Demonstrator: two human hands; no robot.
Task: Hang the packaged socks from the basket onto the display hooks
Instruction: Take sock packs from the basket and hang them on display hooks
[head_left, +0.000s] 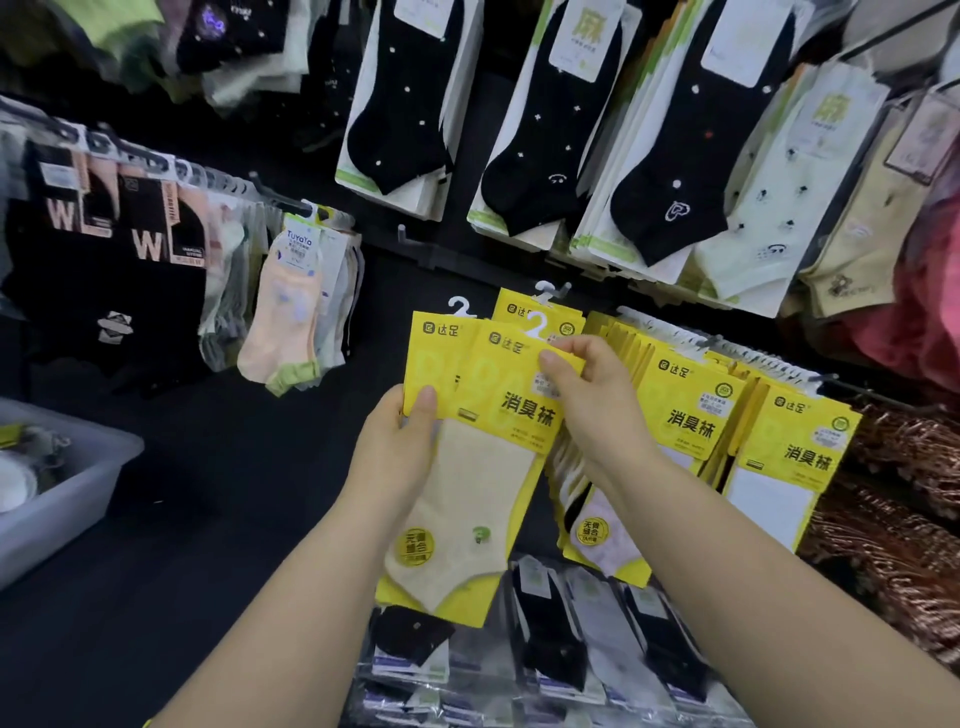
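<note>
I hold a small fanned stack of yellow sock packs (483, 447) in front of a dark display wall; the front pack shows a cream sock. My left hand (400, 447) grips the stack's left edge, thumb on the front. My right hand (587, 395) pinches the top right corner of the front pack, just below its white plastic hanger (537, 325). Two more white hangers stick up behind it. To the right, rows of the same yellow packs (691, 410) hang on a display hook (826, 378). A grey basket (62, 493) sits at the far left.
Black and pale sock packs (545, 135) hang above. Black "W" socks (104, 228) and pastel socks (291, 306) hang at left. Dark and grey packs (571, 644) fill the row below my arms. Shiny copper-coloured goods (893, 519) and red fabric (930, 291) lie at right.
</note>
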